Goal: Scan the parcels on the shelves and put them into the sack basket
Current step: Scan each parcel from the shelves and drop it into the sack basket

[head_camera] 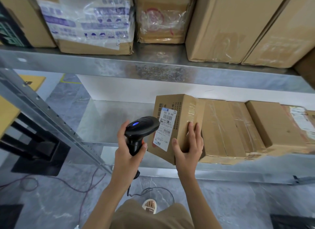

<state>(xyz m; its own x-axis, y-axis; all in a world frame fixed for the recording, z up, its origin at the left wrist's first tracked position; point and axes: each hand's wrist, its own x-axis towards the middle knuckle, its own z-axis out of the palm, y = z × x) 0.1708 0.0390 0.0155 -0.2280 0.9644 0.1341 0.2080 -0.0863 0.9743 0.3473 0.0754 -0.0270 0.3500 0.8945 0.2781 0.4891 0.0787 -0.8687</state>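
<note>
A person stands at a metal rack, the left hand (127,153) wrapped around the handle of a black barcode scanner (142,128) whose blue indicator glows, its nose held just beside the shipping label (165,129) on a small cardboard parcel (173,126). The right hand (188,147) holds that parcel at its near corner, thumb on the labelled face and fingers laid over the top, so this grip is curled around the box rather than spread. The parcel rests tilted at the front edge of the lower shelf (109,119), touching a larger taped carton (226,129) on its right; more cartons line the upper shelf (105,65). The sack basket is not in view. The scan step appears to be in hand. From here the read could fail, since the scanner sits very close to the label and at a slant across its barcodes. The parcel, held at one corner only and partly off the shelf edge, could also slip or swing as it is lifted away. The scanner's cable (153,190) loops on the floor near the person's sandalled foot (150,205) and could snag a step.
</note>
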